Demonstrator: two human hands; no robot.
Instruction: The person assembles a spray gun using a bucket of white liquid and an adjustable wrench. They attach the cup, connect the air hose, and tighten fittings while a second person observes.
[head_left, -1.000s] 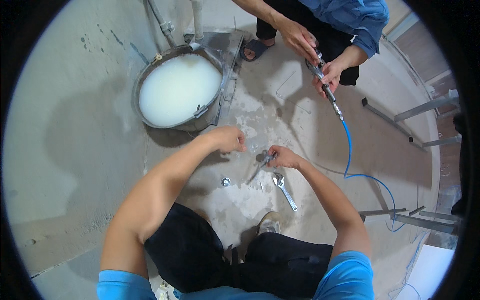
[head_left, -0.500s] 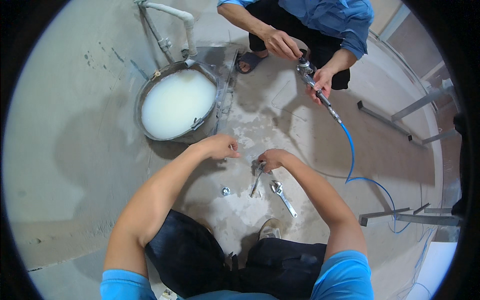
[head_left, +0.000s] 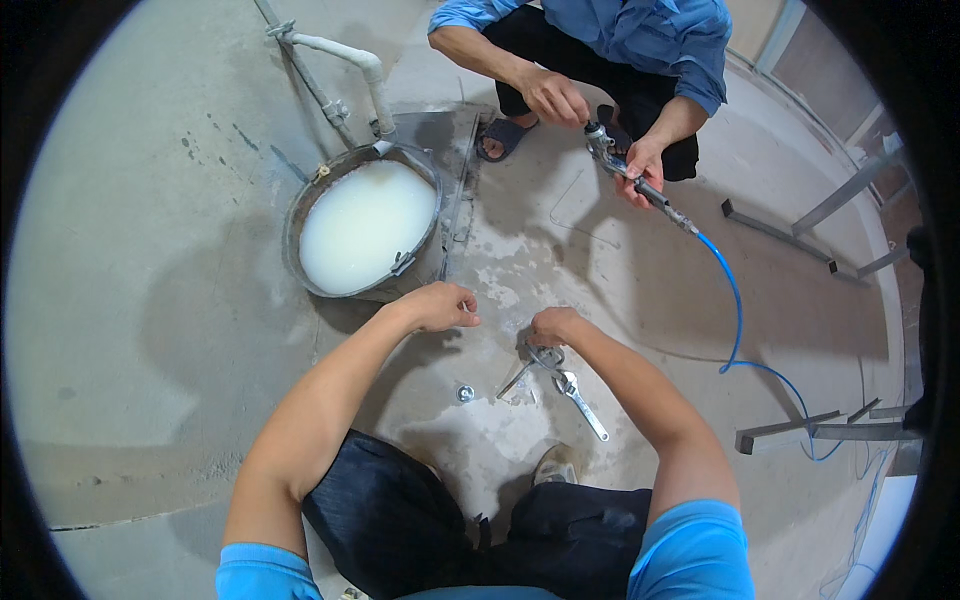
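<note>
On the grey concrete floor (head_left: 480, 430), well in from its left edge, a silver adjustable wrench (head_left: 585, 408) slants, head just nearside of the closer right hand (head_left: 553, 325). That hand bends over a grey metal tool (head_left: 546, 354), grip unclear; the left hand (head_left: 437, 307) is curled, whether holding anything I cannot tell.

bucket (head_left: 422, 262): round, dark, filled with cloudy whitish liquid (head_left: 368, 228), just beyond the left hand (head_left: 437, 306)
pipe (head_left: 335, 47): pale, bent downward, ending at the bucket's far rim, farther out from the left hand
co-worker (head_left: 630, 30): crouching well beyond the right hand (head_left: 558, 326), in blue shirt (head_left: 680, 50), dark trousers (head_left: 640, 92) and sandals (head_left: 505, 139), holding a metal tool (head_left: 605, 150)
hose (head_left: 739, 308): blue, running from that tool, curving past the right hand's right side
wire (head_left: 585, 231): thin, bent, lying beyond the right hand
metal legs (head_left: 843, 192): gray, well to the right of both hands
</note>
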